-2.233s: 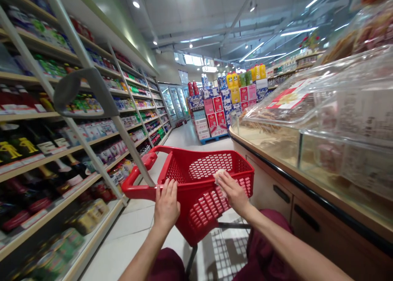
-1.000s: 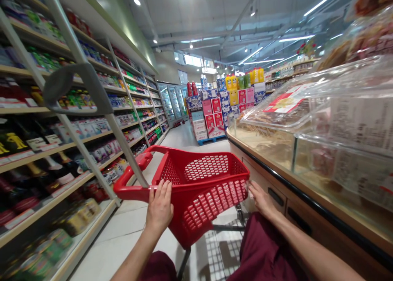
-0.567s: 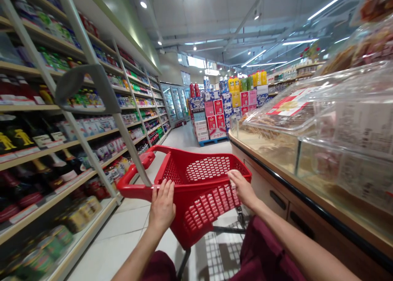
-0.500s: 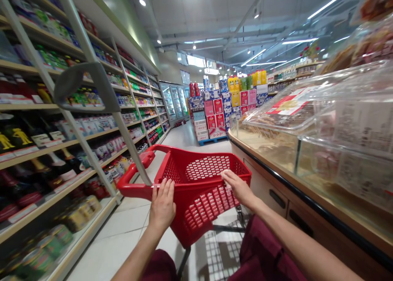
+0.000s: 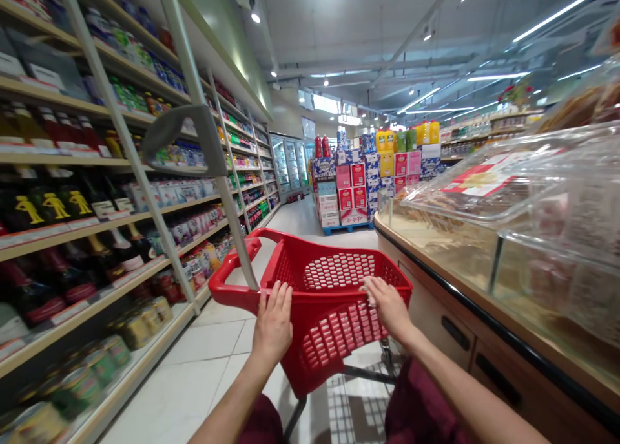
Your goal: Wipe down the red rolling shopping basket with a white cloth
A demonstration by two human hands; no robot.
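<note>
A red plastic shopping cart (image 5: 320, 340) with slotted sides stands side-on in front of me. My left hand (image 5: 275, 321) curls its fingers over the near rim, close to the foot of a slanting metal pole. That pole carries a grey looped handle (image 5: 213, 140) at the upper left. Farther right along the same rim, my right hand (image 5: 390, 305) has its fingers hooked over the edge. A small white scrap, its kind unclear, shows at the right fingertips. What I can see of the basket's inside is red slotted wall; the near wall hides its bottom.
Shelves of bottles and cans (image 5: 116, 218) line the left side. A glass-edged wooden counter (image 5: 450, 282) with clear plastic food packs (image 5: 484, 179) borders the right. Stacked drink cartons (image 5: 351, 192) on a blue pallet (image 5: 346, 229) stand ahead, with glass-door fridges (image 5: 285, 163) beyond.
The cart and both hands have shifted slightly right and down in the view, along with the shelves and counter. Both hands keep their places on the rim.
</note>
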